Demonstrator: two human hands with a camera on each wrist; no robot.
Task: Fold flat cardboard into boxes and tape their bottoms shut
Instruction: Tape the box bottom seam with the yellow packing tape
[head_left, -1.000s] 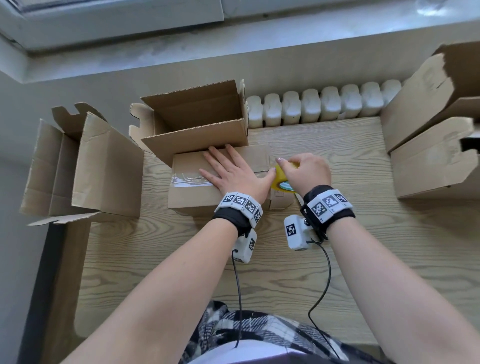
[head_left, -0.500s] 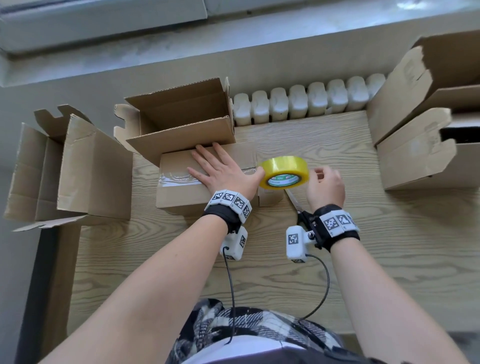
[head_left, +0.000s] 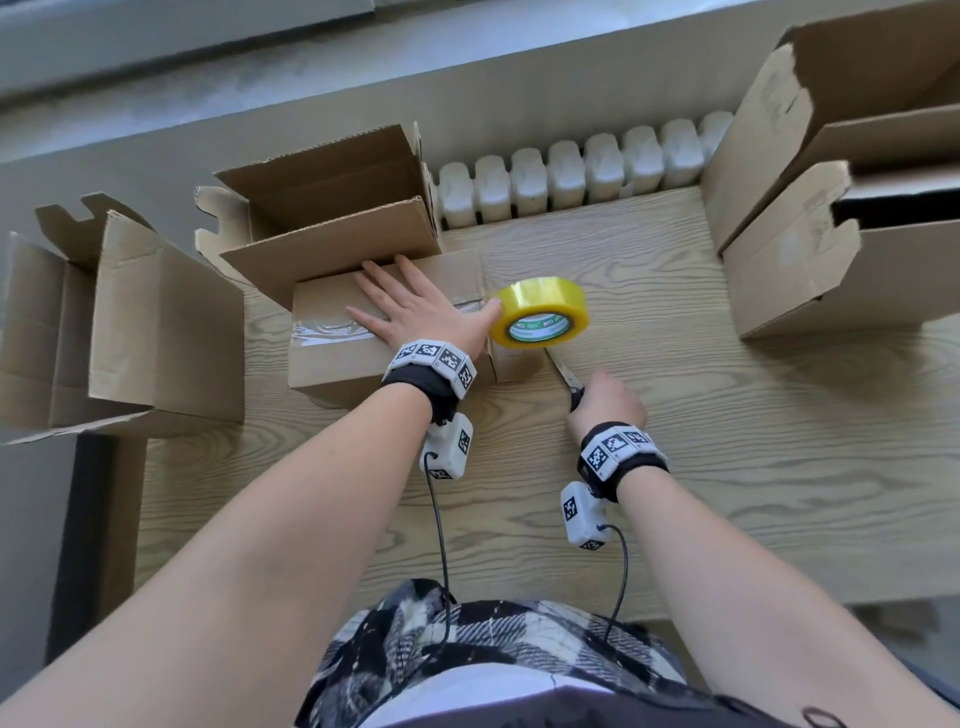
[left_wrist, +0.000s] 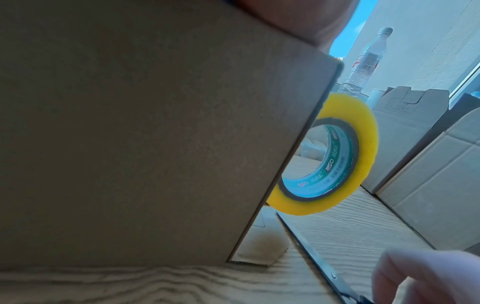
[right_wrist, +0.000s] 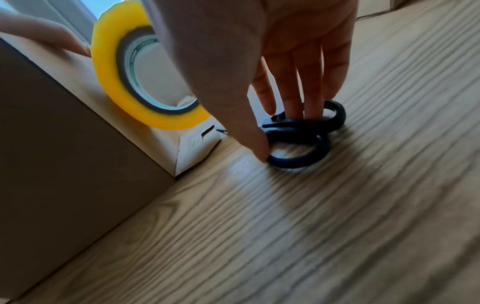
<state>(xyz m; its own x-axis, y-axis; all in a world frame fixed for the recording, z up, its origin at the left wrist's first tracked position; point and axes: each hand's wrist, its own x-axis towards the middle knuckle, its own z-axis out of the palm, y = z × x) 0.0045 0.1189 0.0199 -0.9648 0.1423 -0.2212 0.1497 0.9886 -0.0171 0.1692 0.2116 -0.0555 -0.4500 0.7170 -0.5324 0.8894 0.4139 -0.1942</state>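
A cardboard box (head_left: 332, 358) lies bottom-up on the wooden table (head_left: 727, 467), with clear tape (head_left: 322, 330) along its seam. My left hand (head_left: 421, 306) presses flat on that seam, and its thumb touches the yellow tape roll (head_left: 540, 312). The roll hangs at the box's right end, still joined to the strip. In the left wrist view the tape roll (left_wrist: 363, 144) shows past the box edge. My right hand (head_left: 587, 392) reaches down to the scissors (head_left: 563, 371) lying on the table. In the right wrist view its straight fingers (right_wrist: 293, 107) and thumb touch the black scissors handles (right_wrist: 298, 139).
An open box (head_left: 322, 208) stands right behind the taped one. More opened boxes stand at the left (head_left: 130, 322) and the right (head_left: 831, 234). A white radiator (head_left: 571, 171) runs along the table's far edge. A plastic bottle (left_wrist: 363, 61) stands far right.
My right hand let go of the tape roll and dropped toward me onto the scissors. The roll stayed hanging at the box end. My left hand kept pressing the box.
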